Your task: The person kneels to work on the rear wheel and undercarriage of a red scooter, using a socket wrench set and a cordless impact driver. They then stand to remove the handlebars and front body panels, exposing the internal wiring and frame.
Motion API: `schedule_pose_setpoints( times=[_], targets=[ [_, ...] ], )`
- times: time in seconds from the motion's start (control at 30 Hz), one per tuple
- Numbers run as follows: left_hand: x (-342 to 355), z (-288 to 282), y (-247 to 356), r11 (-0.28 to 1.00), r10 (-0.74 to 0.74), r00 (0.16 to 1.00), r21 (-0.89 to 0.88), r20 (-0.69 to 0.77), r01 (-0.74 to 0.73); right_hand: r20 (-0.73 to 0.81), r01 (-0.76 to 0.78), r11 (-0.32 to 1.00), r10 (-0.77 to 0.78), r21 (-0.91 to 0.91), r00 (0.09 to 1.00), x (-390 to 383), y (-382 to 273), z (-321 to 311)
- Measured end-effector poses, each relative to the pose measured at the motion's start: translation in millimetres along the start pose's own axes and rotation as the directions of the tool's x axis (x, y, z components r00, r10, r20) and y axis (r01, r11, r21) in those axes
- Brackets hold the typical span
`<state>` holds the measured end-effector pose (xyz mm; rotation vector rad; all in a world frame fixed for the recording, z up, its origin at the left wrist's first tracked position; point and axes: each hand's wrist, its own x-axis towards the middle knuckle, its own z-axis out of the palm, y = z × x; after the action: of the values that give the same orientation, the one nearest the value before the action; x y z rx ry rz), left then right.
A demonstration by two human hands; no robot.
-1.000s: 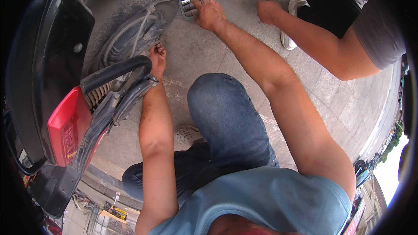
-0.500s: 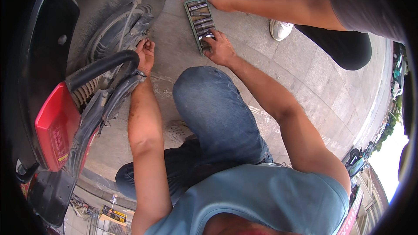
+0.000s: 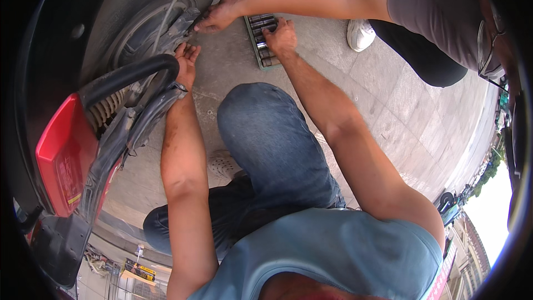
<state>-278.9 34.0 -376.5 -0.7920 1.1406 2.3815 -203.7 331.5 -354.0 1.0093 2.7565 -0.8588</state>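
My left hand (image 3: 187, 65) is palm up beside the hub (image 3: 180, 25) of a dusty wheel, its fingers loosely bent and apart, with nothing visible in them. Over a shallow green case (image 3: 253, 43) on the ground, my right hand (image 3: 282, 38) has its thumb and fingers closed at one of several metal sockets (image 3: 266, 54). The fingers partly hide that socket. A co-worker's hand (image 3: 217, 15) reaches across the far end of the case to the hub, close above my left hand; what its fingertips touch is unclear.
On the left stands a vehicle with a black tube bar (image 3: 127, 79), a coil spring (image 3: 111, 112) and a red panel (image 3: 65, 155), near my left forearm. My bent knee (image 3: 258, 114) rises between my arms. The co-worker's white shoe (image 3: 361, 35) rests on the paving at the right.
The co-worker's hand has left the case's edge and moved left to the hub. My right hand has shifted farther up along the case. My left hand has barely moved.
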Motion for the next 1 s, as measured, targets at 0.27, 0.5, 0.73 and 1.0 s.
schedule_pose_setpoints(
  times=[0.27,0.5,0.73,1.0],
  targets=[
    [7.4,-8.4,3.4,0.998,-0.009,0.999,0.058,-0.033,0.011,-0.078,-0.023,0.994,0.031,0.105,0.996,21.6,-20.1,15.1],
    [17.3,-24.8,-7.3,1.000,0.016,1.000,0.026,0.015,-0.016,0.289,-0.202,0.706,-0.004,0.679,0.957,-23.7,-46.6,-2.5],
    [-5.2,-2.1,2.1,1.000,0.000,1.000,-0.029,0.021,0.001,0.318,0.263,0.738,-0.544,0.622,0.776,-48.7,-130.1,-63.2],
    [-6.7,-2.8,3.6,0.999,0.017,0.998,-0.040,0.054,-0.014,0.356,-0.045,0.675,-0.330,0.737,0.874,0.4,-142.6,-4.8]
  ],
)
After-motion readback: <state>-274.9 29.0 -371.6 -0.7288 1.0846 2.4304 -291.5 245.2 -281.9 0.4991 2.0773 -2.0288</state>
